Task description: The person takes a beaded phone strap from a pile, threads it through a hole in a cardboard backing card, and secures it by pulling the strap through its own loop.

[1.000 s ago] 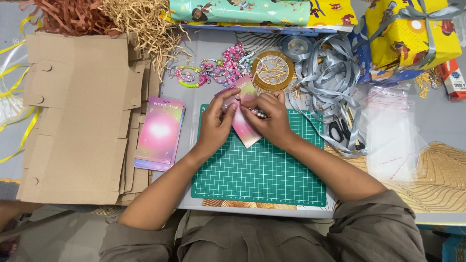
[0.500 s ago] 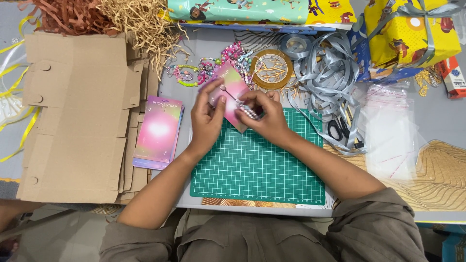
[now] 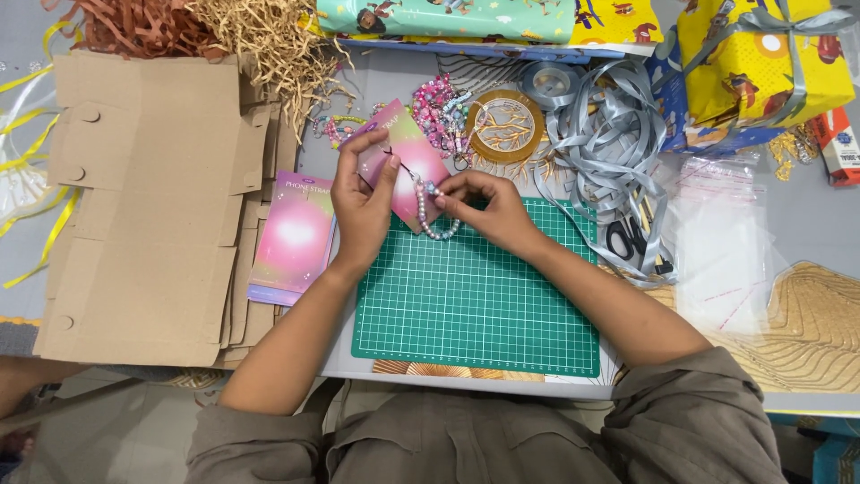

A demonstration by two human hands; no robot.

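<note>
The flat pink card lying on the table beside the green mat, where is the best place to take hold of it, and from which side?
Probably the long right edge of the spare pink card, approached from the green cutting mat side. It lies flat, with its left part over the stacked cardboard, so that edge seems slightly raised and free. The left hand, holding another card, is nearest.

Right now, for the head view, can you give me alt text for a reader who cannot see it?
Over a green cutting mat, the left hand holds a pink card while the right hand pinches a beaded strap hanging from it. Flat cardboard and a second pink card lie to the left, grey ribbon to the right.
</note>
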